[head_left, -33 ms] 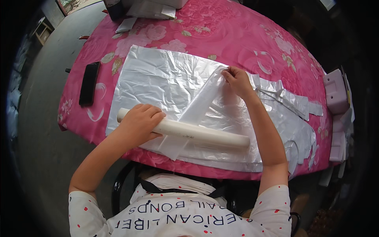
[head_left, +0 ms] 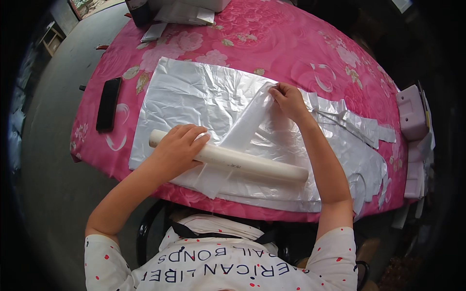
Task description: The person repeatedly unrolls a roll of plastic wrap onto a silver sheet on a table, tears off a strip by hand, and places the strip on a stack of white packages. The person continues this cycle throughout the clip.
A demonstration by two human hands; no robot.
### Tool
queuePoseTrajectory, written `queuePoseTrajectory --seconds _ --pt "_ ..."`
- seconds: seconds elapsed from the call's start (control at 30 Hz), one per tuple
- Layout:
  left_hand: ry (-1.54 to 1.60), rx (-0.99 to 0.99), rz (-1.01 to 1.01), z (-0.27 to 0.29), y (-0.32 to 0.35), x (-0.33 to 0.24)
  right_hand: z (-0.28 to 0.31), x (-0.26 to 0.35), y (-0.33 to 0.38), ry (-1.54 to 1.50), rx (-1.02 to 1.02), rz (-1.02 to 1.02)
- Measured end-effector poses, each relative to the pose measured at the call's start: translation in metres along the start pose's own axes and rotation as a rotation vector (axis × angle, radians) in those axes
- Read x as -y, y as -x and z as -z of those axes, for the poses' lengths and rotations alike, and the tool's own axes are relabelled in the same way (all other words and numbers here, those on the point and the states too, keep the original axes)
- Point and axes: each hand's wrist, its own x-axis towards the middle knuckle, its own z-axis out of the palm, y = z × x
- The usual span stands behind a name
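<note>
My left hand [head_left: 180,148] is closed over the left part of a long white tube [head_left: 252,165]. The tube lies slantwise across a stack of thin, silvery-white plastic bags [head_left: 187,89]. Up and to the right, my right hand [head_left: 290,101] pinches the top edge of the uppermost sheet. A folded strip of that translucent plastic [head_left: 242,121] runs diagonally from the pinched edge down to the tube and shows again below it. My left palm and part of the tube beneath it are hidden.
The round table wears a pink flowered cloth [head_left: 262,39]. A black phone [head_left: 108,104] lies at the left. Cut bag handles [head_left: 347,119] spread to the right of the stack. Pale plastic bins [head_left: 412,114] stand at the right edge, and packets [head_left: 154,32] lie at the far left.
My left hand and the tube have shifted slightly to the right, and the tube has rolled a little. My right hand, still pinching the sheet, has moved slightly left.
</note>
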Motion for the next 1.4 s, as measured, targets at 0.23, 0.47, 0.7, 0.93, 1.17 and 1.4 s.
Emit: queuePoseTrajectory --seconds 0.23,0.47,0.7,0.93,1.17,1.4 --pt "0.183 0.162 -0.300 -0.043 0.003 -0.031 -0.002 0.004 -0.008 0.032 0.091 -0.038" --pt "0.123 0.228 -0.247 -0.057 0.014 -0.042 -0.009 0.015 0.007 -0.034 -0.151 -0.043" --pt "0.118 0.113 -0.132 -0.075 0.024 -0.069 -0.036 0.056 0.141 0.409 0.311 0.424" --pt "0.077 0.128 -0.057 -0.078 0.029 -0.084 -0.032 0.046 0.094 0.576 0.089 0.506" --pt "0.188 0.233 -0.134 -0.064 0.028 -0.074 -0.020 0.028 0.006 0.689 -0.146 0.561" --pt "0.207 0.214 -0.362 -0.041 0.044 -0.021 -0.032 0.040 0.063 0.601 0.063 0.712"
